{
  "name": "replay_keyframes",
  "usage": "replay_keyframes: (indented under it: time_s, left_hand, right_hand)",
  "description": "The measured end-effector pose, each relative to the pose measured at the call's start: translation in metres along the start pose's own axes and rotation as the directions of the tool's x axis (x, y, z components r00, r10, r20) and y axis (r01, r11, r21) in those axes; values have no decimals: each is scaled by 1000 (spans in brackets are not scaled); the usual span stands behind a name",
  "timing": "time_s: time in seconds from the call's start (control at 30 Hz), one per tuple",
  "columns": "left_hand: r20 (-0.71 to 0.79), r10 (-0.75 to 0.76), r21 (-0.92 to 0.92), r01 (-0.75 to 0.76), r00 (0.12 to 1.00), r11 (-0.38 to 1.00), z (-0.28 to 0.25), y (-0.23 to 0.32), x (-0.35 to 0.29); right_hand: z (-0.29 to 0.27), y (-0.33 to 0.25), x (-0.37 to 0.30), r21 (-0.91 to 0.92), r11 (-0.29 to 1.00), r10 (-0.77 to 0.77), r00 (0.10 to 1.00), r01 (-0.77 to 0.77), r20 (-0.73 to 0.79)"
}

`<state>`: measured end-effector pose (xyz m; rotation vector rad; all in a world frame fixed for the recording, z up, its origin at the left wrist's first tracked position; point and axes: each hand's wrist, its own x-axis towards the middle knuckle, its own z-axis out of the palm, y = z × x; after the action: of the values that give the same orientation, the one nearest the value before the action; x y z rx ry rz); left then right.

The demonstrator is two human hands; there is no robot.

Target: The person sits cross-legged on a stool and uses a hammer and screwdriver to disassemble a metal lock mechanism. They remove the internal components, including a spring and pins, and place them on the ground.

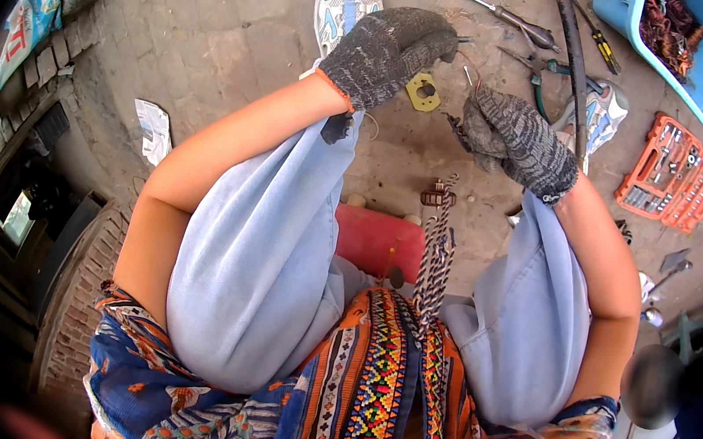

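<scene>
Wire (468, 77), thin and short, stands up between the two gloved hands, above the brick ground (216, 33); left hand (389, 51) is closed in a fist at its upper end; right hand (517, 139) is pinched shut on its lower end, though the glove hides the contact. Judgement: keep both grips firm and close together, elbows braced on the knees. Unclear: what the left fist encloses; pliers (539, 65) and screwdriver (507, 14) lie just beyond, untouched; orange socket set (675, 173) sits well right.
</scene>
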<state>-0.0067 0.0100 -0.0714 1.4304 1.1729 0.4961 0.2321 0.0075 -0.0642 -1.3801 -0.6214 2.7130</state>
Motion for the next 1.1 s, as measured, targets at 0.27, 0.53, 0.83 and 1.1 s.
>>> replay_keyframes:
  time_s: [0.27, 0.53, 0.83, 1.1]
  left_hand:
    - [93, 50, 173, -65, 994, 983, 6, 1, 2]
    - [194, 192, 196, -230, 962, 953, 4, -9, 3]
    - [176, 164, -110, -146, 971, 983, -10, 2, -1]
    - [337, 578, 146, -648, 743, 748, -6, -6, 1]
  right_hand:
    - [-11, -19, 9, -500, 835, -392, 885, 229, -250]
    - [-15, -35, 11, -704, 667, -573, 772, 243, -277]
    - [-51, -24, 8, -124, 908, -415, 826, 400, -381]
    - [-34, -39, -6, 139, 933, -316, 941, 331, -124]
